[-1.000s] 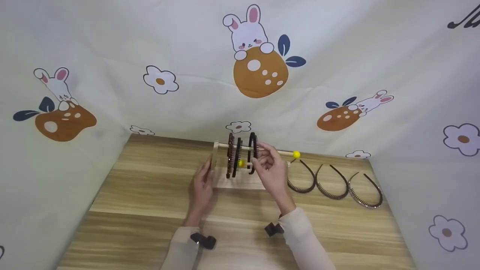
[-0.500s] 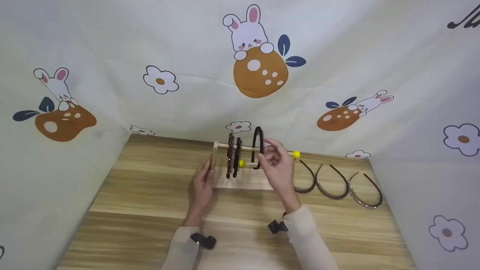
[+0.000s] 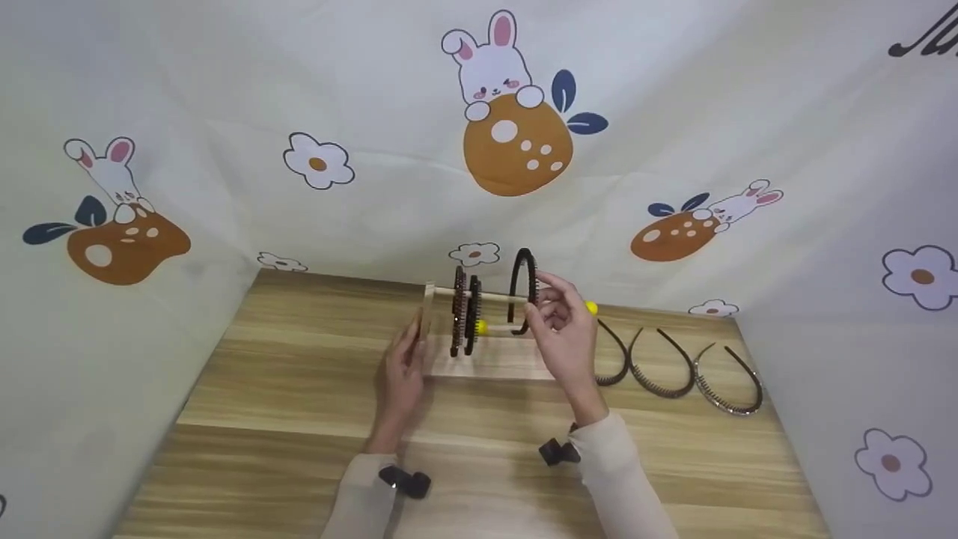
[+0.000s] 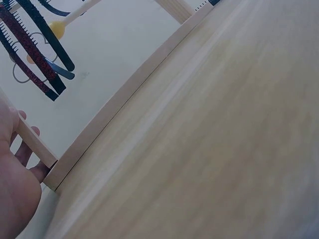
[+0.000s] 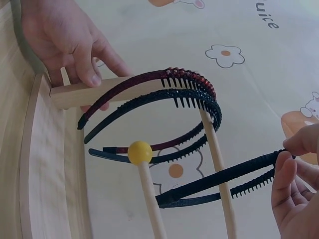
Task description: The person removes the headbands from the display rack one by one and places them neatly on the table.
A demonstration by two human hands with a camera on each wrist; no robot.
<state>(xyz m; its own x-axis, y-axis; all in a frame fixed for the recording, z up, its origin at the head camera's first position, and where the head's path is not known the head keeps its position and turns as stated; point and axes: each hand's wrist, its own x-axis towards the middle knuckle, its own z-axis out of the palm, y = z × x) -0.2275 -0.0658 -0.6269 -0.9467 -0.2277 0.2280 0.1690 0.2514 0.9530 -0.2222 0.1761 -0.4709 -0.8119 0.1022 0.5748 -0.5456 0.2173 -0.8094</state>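
Note:
A wooden headband stand has a base, an upright and dowels tipped with yellow balls. My left hand grips the upright, thumb on one side and fingers on the other. My right hand pinches a black toothed headband at its curved top. That headband still loops around the long dowel, and its free ends point toward the shorter dowel's yellow ball. Farther left on the long dowel hang a dark red beaded headband and a black sparkly headband.
Three more toothed headbands lie in a row at the right: a dark one partly behind my right hand, a middle one and a sparkly one. A printed fabric sheet rises behind the wood-grain table.
My right hand has slid the black headband rightward along the long dowel, away from the two others, raising it slightly. My left hand has stayed on the upright.

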